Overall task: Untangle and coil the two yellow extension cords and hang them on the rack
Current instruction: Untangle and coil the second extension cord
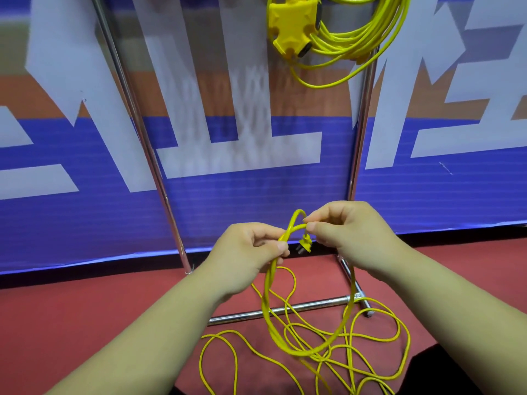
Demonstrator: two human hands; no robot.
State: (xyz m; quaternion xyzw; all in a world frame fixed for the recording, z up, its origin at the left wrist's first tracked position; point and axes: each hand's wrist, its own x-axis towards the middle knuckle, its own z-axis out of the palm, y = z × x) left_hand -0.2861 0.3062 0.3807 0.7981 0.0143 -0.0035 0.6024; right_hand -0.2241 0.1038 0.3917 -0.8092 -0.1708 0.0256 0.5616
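Blue-and-white banner (85, 195) fills the back, right behind the rack (360, 143). Rack is chrome tube: two uprights, base bar on the red floor (85, 323). First cord (356, 38) is already coiled and hangs at the rack's top right, with its socket block (291, 27) dangling in front of the loops. Second cord (267, 297) is not done. A turn or two is gathered in front of the rack's base; the rest sprawls in loose overlapping loops on the floor, in front of and across the base bar.

Left hand (245, 252) clamps thumb and fingers on the top of the gathered turns, in front of the rack's lower half. Right hand (348, 226) pinches the same cord just by the plug (304, 244), which hangs between the two hands.

I judge the cord light, thin, floppy and a bit springy, so turns will sag and twist unless held. Jacket looks smooth and may slide through a loose pinch. I'd hold at the top of the turns and feed slack from the floor side. The floor loops overlap, so I expect snags.
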